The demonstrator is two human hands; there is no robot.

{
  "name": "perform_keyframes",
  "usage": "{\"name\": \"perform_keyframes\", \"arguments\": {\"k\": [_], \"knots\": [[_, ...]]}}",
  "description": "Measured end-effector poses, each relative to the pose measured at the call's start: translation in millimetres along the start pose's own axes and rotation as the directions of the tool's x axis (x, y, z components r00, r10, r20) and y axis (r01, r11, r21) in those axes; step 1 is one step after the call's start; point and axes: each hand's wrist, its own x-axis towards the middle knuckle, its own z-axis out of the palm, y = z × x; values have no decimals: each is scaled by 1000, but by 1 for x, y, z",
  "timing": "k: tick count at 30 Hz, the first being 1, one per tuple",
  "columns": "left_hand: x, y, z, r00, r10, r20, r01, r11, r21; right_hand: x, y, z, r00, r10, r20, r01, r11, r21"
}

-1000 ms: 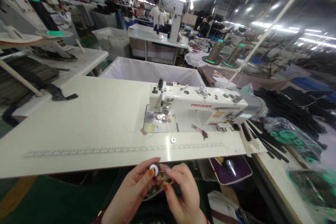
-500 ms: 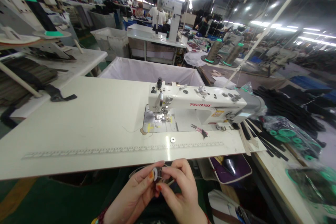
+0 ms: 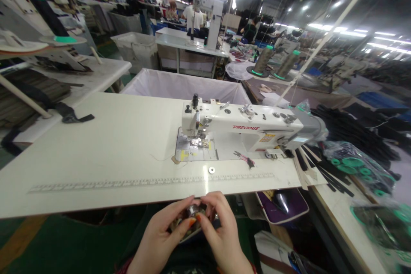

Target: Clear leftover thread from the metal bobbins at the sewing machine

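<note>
In front of the table edge, my left hand (image 3: 163, 231) and my right hand (image 3: 223, 229) come together, fingers bent and closed. Between their fingertips is a small, shiny round metal bobbin case (image 3: 192, 210), partly covered by the fingers. Both thumbs press at its near side. Whether a bobbin sits inside it I cannot tell. Beyond the hands, a loose metal bobbin (image 3: 211, 170) lies flat on the white table (image 3: 105, 145). The white sewing machine (image 3: 218, 122) stands behind it, with small thread snips (image 3: 244, 159) lying by its bed.
A ruler scale (image 3: 150, 183) runs along the table's front. Black strips (image 3: 327, 171) and a bag of green-ended spools (image 3: 359, 165) lie at the right. A purple-lined tray (image 3: 282, 207) hangs below the table. Behind the machine stands a white-lined bin (image 3: 186, 83); people work farther back.
My hands have drawn closer together, with both thumbs now meeting. The pale bobbin disc seen in my left fingers no longer shows; a shiny metal piece shows between the hands instead.
</note>
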Motion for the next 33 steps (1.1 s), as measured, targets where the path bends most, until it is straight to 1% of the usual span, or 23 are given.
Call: {"name": "perform_keyframes", "arguments": {"k": [2,4,6,9,11,14,17,19,21,24,26,29,33], "knots": [[0,0,-2,983,184,7,-182,965,187,-2,2,2,999,48,-4,-47,996,70],[0,1,-3,956,290,32,-286,912,292,-4,3,4,996,92,11,-93,988,124],[1,1,-3,941,333,62,-333,879,340,-7,6,4,990,138,19,-140,979,147],[2,0,-3,931,355,89,-363,859,361,-10,10,5,976,216,8,-214,961,177],[3,-1,-3,930,355,91,-363,859,362,-10,13,6,962,268,43,-270,926,265],[4,-4,-4,934,350,68,-350,866,357,-6,14,8,932,315,177,-361,827,431],[6,-5,-7,949,309,58,-310,887,343,-1,16,11,893,343,292,-448,743,498],[9,-5,-10,952,284,114,-306,893,331,2,19,13,857,366,364,-513,676,529],[13,-4,-12,946,257,198,-311,894,322,4,24,16,820,376,432,-571,601,560],[16,1,-15,943,171,284,-264,905,333,8,32,21,781,385,491,-623,525,579],[16,4,-18,941,131,310,-239,909,341,10,37,23,773,389,501,-634,508,584],[14,4,-22,939,109,325,-224,912,343,11,41,24,777,386,498,-629,512,585],[10,0,-25,948,96,303,-201,920,335,11,42,24,753,401,521,-656,510,556]]}}
